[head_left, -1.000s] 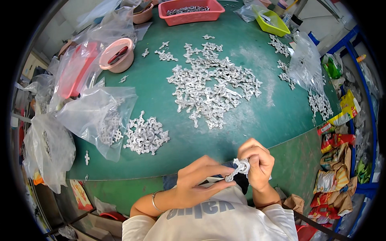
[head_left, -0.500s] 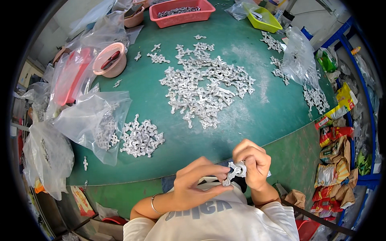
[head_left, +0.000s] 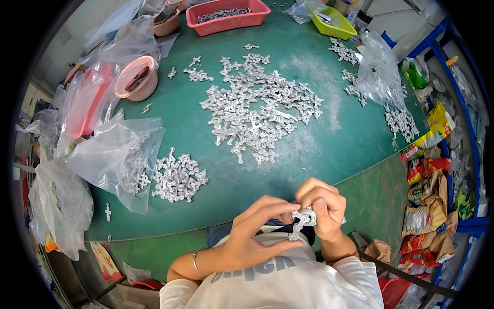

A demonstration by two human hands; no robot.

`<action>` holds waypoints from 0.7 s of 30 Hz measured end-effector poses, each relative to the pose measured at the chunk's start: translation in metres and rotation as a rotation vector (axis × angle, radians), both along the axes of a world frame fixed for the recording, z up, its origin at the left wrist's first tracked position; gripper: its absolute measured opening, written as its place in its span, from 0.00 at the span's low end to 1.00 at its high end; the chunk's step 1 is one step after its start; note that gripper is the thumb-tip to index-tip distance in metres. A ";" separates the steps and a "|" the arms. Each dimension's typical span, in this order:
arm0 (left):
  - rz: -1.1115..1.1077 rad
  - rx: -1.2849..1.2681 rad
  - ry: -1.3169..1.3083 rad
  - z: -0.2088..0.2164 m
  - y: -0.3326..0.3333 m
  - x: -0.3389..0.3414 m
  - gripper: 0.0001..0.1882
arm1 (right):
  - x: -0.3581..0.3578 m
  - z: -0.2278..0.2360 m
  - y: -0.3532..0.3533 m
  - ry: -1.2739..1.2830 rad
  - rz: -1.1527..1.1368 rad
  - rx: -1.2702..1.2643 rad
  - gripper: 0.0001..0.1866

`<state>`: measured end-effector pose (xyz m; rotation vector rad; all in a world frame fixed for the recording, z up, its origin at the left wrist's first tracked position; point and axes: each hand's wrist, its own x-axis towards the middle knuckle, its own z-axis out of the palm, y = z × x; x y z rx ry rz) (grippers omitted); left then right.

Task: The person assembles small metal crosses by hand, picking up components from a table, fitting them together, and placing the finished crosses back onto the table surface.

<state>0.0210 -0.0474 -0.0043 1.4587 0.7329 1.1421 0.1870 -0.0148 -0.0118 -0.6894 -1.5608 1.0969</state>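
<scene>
Close to my body, just off the near table edge, I hold a small silver metal casting (head_left: 302,221) with a rounded loop and a knobbed arm. My right hand (head_left: 323,207) pinches its looped end between thumb and curled fingers. My left hand (head_left: 260,224) grips it from the other side, fingertips at the top and thumb at the lower tip. Similar cross-shaped castings lie in a large loose pile (head_left: 257,110) at mid-table and a smaller heap (head_left: 179,176) nearer on the left.
The green table (head_left: 231,198) also bears a red tray (head_left: 229,21) of metal parts, a yellow-green tray (head_left: 332,23) and a pink bowl (head_left: 136,79). Plastic bags (head_left: 121,157) crowd the left. Another bag (head_left: 380,69) lies far right, near a blue shelf frame (head_left: 465,103).
The casting has turned in my hands, its knobbed arm now pointing more straight down. My left fingers have moved toward its top and the left thumb slightly right and down.
</scene>
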 end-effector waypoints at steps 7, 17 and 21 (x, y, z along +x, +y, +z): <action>0.057 0.045 -0.018 -0.002 0.001 0.002 0.27 | 0.001 0.000 0.000 -0.007 -0.004 0.017 0.16; -0.008 -0.026 -0.075 -0.004 0.000 0.003 0.28 | 0.003 0.001 -0.001 0.010 0.026 -0.025 0.17; 0.000 -0.030 -0.083 -0.006 -0.001 0.004 0.28 | 0.003 0.000 -0.001 0.018 0.033 -0.022 0.18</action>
